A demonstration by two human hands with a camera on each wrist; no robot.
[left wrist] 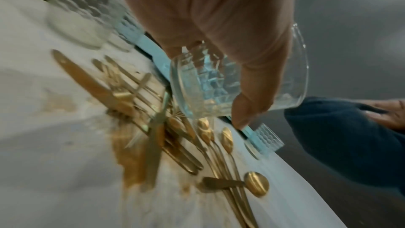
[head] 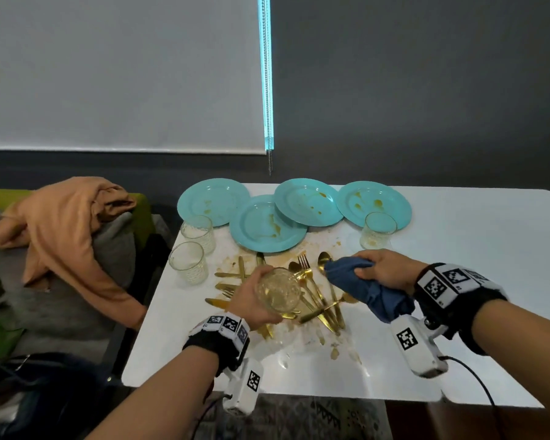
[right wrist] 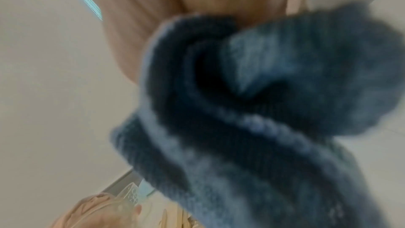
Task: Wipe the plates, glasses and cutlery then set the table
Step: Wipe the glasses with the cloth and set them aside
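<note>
My left hand (head: 254, 296) grips a clear textured glass (head: 278, 289) tilted on its side, lifted over a heap of gold cutlery (head: 311, 300); the same glass (left wrist: 219, 82) shows in the left wrist view with my fingers (left wrist: 247, 103) curled round it. My right hand (head: 381, 273) holds a bunched blue cloth (head: 359, 282) just to the right of the glass, apart from it; the blue cloth (right wrist: 252, 110) fills the right wrist view. Several stained turquoise plates (head: 267, 228) lie at the back of the white table (head: 473, 281). Three more glasses stand there, two at the left (head: 188, 262) and one at the right (head: 378, 230).
Brown sauce smears (head: 331, 347) mark the table round the cutlery. A seat at the left holds an orange garment (head: 67, 230) over grey cloth. A window blind (head: 121, 71) and dark wall rise behind the table.
</note>
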